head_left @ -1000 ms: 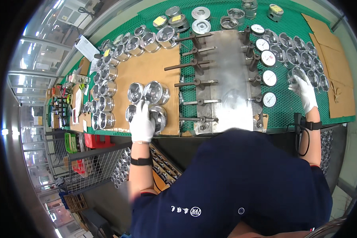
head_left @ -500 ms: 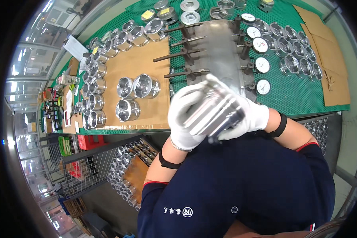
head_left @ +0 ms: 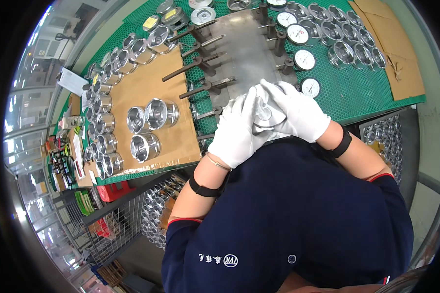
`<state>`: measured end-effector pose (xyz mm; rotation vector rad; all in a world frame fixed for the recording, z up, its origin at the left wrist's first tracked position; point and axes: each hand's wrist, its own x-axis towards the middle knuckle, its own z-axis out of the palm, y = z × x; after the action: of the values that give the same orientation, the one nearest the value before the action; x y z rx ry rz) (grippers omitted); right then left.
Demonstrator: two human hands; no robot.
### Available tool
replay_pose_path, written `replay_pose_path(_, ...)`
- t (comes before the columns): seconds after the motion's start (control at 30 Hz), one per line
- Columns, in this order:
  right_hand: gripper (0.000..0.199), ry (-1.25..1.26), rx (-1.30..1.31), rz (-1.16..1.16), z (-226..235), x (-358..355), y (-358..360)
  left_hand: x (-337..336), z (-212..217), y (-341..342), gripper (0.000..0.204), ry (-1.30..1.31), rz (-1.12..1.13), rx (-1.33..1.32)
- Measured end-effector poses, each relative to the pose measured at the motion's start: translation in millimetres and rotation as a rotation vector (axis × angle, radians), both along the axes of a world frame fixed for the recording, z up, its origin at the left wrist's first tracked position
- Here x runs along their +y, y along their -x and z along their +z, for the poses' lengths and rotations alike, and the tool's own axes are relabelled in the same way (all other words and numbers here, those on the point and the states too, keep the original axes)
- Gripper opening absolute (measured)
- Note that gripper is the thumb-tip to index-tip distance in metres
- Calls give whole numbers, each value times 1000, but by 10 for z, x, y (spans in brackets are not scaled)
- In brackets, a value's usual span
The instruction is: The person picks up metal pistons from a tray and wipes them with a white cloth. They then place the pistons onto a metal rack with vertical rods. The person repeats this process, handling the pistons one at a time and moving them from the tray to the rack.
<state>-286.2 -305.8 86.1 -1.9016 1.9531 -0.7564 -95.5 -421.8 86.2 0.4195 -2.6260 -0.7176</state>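
Observation:
Both my hands wear white gloves and wrap round one metal piston (head_left: 265, 115) close in front of my body. Its round end face shows between the fingers, while the gloves cover most of its sides. My left hand (head_left: 237, 129) grips it from the left, and my right hand (head_left: 298, 110) from the right. Just beyond them lies a grey metal plate (head_left: 252, 53), flanked by dark clamp posts with rods and by round dial gauges (head_left: 305, 60). To the left, three pistons (head_left: 145, 147) stand apart on a cardboard sheet (head_left: 173, 139).
Rows of pistons (head_left: 103, 124) line the left side of the cardboard. More pistons (head_left: 349, 34) stand in a group at the right on the green mat (head_left: 349, 103), beside folded cardboard (head_left: 401, 63). Below the table edge, a wire cart (head_left: 122, 215) and further pistons (head_left: 154, 215) are visible.
The piston has been turned, from side-on and blurred to its end face showing. Both hands have closed in around it. My view has shifted, so the bench appears moved and tilted.

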Motion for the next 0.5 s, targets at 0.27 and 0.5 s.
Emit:
replay_pose_path(0.27,90,-311,-462,-235,55,203,53,-28,-280,150,103,81,139,-20)
replay_pose_path(0.5,94,-558,-1294,-288,-251,253,75,-142,-364,271,105,-7,124,58)
